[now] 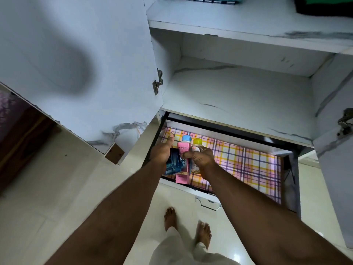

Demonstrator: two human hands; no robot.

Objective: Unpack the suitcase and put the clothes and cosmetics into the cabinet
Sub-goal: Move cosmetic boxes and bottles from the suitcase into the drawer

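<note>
Pink box and clear bottle stood together, gripped by the right hand with curled fingers; the left hand pressed a blue box beside them, over the open drawer with its checked liner, below the cabinet shelf.

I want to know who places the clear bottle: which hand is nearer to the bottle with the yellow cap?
The right hand: it grips the yellow-capped bottle. The left hand is apart, beyond the pink Pond's box, holding a blue bottle.
</note>
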